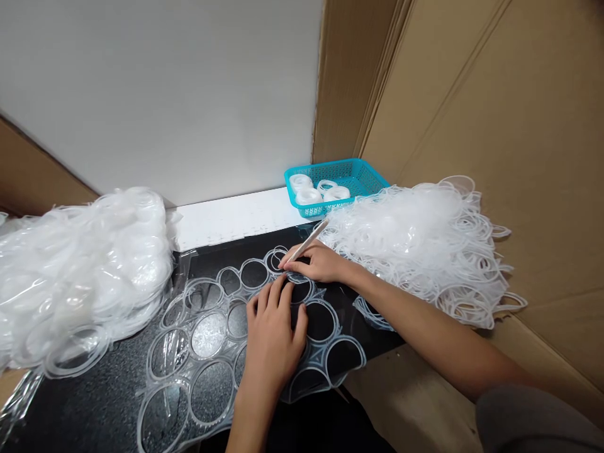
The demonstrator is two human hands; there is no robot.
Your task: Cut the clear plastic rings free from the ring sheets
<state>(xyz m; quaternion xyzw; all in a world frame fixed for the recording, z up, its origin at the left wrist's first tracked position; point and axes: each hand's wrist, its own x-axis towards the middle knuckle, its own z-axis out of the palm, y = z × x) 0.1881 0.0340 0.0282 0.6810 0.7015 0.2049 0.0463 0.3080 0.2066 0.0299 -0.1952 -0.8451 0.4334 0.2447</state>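
Observation:
A clear plastic sheet of joined rings (207, 352) lies flat on the black table (94, 402). My left hand (274, 333) rests palm down on the sheet, fingers spread, pressing it onto the table. My right hand (316, 261) sits just beyond it, gripping a thin pale stick-like tool (309, 240) whose lower tip meets a ring at the sheet's far edge. Some rings hold clear discs; others show only the black table.
A heap of clear plastic pieces (80, 270) lies at the left. A tangled pile of empty ring webs (425, 245) lies at the right. A turquoise basket (352, 176) with white round parts stands at the back. Cardboard walls (495, 113) close off the right side.

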